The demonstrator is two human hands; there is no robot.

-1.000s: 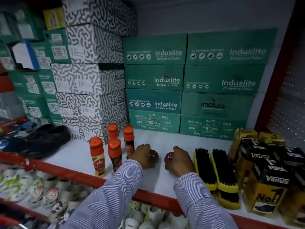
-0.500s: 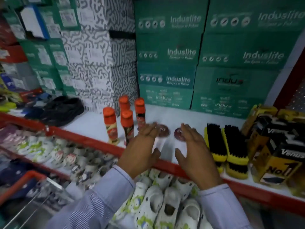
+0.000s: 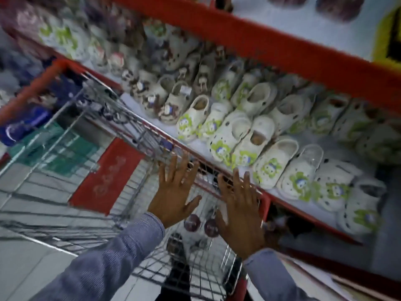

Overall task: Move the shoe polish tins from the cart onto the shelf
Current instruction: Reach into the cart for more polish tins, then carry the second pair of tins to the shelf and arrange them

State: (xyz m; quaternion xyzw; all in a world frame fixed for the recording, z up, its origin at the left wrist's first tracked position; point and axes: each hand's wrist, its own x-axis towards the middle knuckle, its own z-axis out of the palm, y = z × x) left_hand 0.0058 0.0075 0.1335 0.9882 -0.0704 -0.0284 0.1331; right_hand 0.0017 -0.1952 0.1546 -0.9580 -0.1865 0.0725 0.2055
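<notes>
Two round dark-red shoe polish tins lie side by side inside the wire cart, near its close right corner. My left hand hovers over the cart just above them, palm down, fingers spread, holding nothing. My right hand is beside it over the cart's right rim, also spread and empty, partly covering the right tin. At the top right, two more dark tins rest on the white upper shelf behind its red edge.
A lower shelf beside the cart holds several white children's clogs with green patches. The cart has a red handle at far left and a red panel inside. A yellow-backed brush sits at the upper right. Pale floor tiles lie below.
Both hands left the tins on the upper shelf and came down over the cart. My view swung from the shelf down to the cart and lower shelf.
</notes>
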